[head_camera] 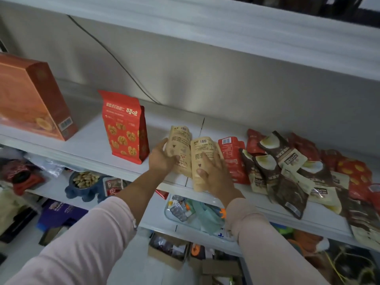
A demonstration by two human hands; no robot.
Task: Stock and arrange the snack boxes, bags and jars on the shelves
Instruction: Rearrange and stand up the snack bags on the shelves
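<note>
Side by side, the left grip [162, 159] curls in a clasp, the right grip [213, 173] lies flat

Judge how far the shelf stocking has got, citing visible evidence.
Done: orange box and red walnut bag stand upright. In hand: the left hand grips one tan pouch; the right hand rests on the second tan pouch. Left: the heap of brown and red pouches lies unsorted.
</note>
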